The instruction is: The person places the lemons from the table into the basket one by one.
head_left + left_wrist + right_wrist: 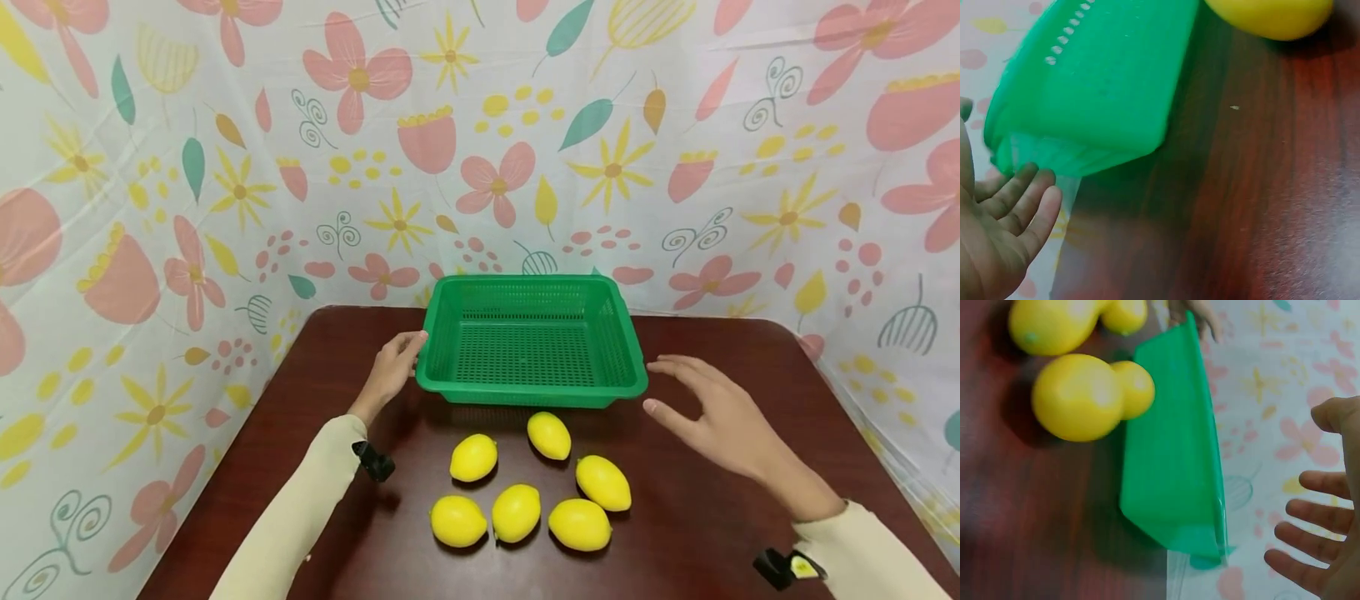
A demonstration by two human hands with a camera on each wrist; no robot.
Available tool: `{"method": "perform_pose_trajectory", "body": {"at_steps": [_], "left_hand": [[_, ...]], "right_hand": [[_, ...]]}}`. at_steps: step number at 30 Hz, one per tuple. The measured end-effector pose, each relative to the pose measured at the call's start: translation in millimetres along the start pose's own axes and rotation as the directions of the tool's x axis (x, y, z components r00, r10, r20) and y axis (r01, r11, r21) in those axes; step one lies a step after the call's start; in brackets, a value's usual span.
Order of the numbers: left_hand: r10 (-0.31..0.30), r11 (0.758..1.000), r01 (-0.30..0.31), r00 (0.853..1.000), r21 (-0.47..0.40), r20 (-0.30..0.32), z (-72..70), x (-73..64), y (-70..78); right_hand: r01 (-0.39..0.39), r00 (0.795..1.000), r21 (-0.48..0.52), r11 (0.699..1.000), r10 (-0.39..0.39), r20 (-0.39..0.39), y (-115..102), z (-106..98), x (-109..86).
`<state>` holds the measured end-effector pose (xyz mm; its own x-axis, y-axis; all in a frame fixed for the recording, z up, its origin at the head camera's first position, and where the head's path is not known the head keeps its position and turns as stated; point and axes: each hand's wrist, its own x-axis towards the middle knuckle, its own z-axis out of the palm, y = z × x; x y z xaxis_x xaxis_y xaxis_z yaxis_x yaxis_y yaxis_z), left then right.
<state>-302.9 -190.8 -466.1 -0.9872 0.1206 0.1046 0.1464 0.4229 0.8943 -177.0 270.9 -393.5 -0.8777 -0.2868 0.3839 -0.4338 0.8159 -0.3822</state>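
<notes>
Two pale sleeves, the left (300, 508) and the right (877, 550), come in over the near side of the table (675, 558), with six lemons (516, 512) lying loosely grouped between them. Past the lemons, close to the middle of the far edge, is a green basket (534, 390), its long sides running along that edge; nothing lies in it. The left hand (392, 367) is at the basket's left end, its thumb at the rim and its fingers loosely extended, the tips at or just beside the wall below; whether they bear any weight I cannot tell. The right hand (712, 412) is just off the right end, fingers spread and thumb well apart, holding nothing. The basket looks like thin moulded plastic, so it should be light, fairly stiff at the lip, a little springy in its pierced walls, and hard to break. Its smooth surface could slide easily, both in the fingers and on the glossy table. The best hold is probably the rim at the middle of each short end, fingers hooked under the lip and thumbs above; lifting by one end alone would likely make it twist or tip.
</notes>
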Motion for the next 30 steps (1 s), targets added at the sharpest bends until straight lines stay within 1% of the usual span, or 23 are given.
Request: {"method": "perform_pose_trajectory", "body": {"at_steps": [2,5,7,9,12,13,14,15,16,19,21,22,23,25,27,30], "left_hand": [[-0.016,1.000,0.016,1.000,0.010,0.006,5.5,-0.3,0.9],[-0.023,0.999,0.023,1.000,0.022,0.008,11.5,0.1,-0.6],[-0.022,1.000,0.022,1.000,-0.018,-0.001,13.6,0.2,-3.6],[-0.013,0.997,0.012,1.000,-0.071,-0.013,14.6,0.5,-7.7],[-0.008,0.989,0.005,1.000,-0.148,-0.018,14.9,0.7,-11.7],[-0.016,0.986,0.013,1.000,-0.164,-0.016,15.1,1.0,-11.6],[-0.031,0.983,0.030,0.999,-0.179,-0.007,14.9,1.1,-9.2],[-0.047,0.980,0.046,0.999,-0.192,0.000,14.5,-0.7,-3.6],[-0.065,0.976,0.064,0.998,-0.208,0.003,14.9,-0.3,-2.8],[-0.123,0.963,0.117,0.992,-0.242,-0.009,15.5,0.0,-1.5],[-0.134,0.957,0.122,0.991,-0.264,-0.029,16.5,0.7,-4.3],[-0.138,0.955,0.123,0.990,-0.271,-0.038,17.6,3.0,-9.2],[-0.142,0.953,0.124,0.989,-0.276,-0.043,17.4,2.9,-9.2],[-0.147,0.947,0.128,0.988,-0.295,-0.043,17.2,3.1,-8.8],[-0.158,0.941,0.139,0.987,-0.309,-0.038,17.5,2.9,-7.1],[-0.186,0.921,0.166,0.982,-0.354,-0.023,20.3,3.2,-5.2]], "right_hand": [[0.017,0.999,-0.004,1.000,-0.017,-0.035,-8.7,3.8,-7.9],[0.035,0.997,-0.005,0.999,-0.035,-0.068,-18.4,11.1,-19.0],[0.048,0.997,0.003,0.999,-0.048,-0.063,-22.2,17.6,-25.3],[0.051,0.998,0.013,0.999,-0.051,-0.035,-24.4,25.8,-31.0],[0.043,0.998,0.037,0.998,-0.044,0.034,-24.1,39.4,-38.6],[0.032,0.997,0.044,0.999,-0.035,0.062,-23.3,44.2,-40.6],[0.021,0.996,0.049,0.999,-0.025,0.085,-22.0,48.4,-42.4],[0.008,0.994,0.051,0.999,-0.014,0.109,-20.7,52.7,-43.9],[0.003,0.992,0.053,0.999,-0.010,0.128,-19.9,56.1,-44.6],[-0.010,0.984,0.049,0.999,0.001,0.179,-18.6,66.2,-44.0],[0.002,0.980,0.043,0.999,-0.010,0.197,-18.7,71.1,-42.9],[0.007,0.979,0.041,0.999,-0.015,0.203,-18.9,72.9,-42.3],[0.010,0.978,0.037,0.999,-0.017,0.209,-18.7,75.0,-41.8],[0.016,0.975,0.029,0.999,-0.022,0.220,-18.1,78.5,-41.2],[0.003,0.971,0.019,1.000,-0.007,0.238,-16.4,81.7,-41.6],[-0.029,0.959,0.014,0.999,0.024,0.282,-12.9,85.5,-43.4]]}}
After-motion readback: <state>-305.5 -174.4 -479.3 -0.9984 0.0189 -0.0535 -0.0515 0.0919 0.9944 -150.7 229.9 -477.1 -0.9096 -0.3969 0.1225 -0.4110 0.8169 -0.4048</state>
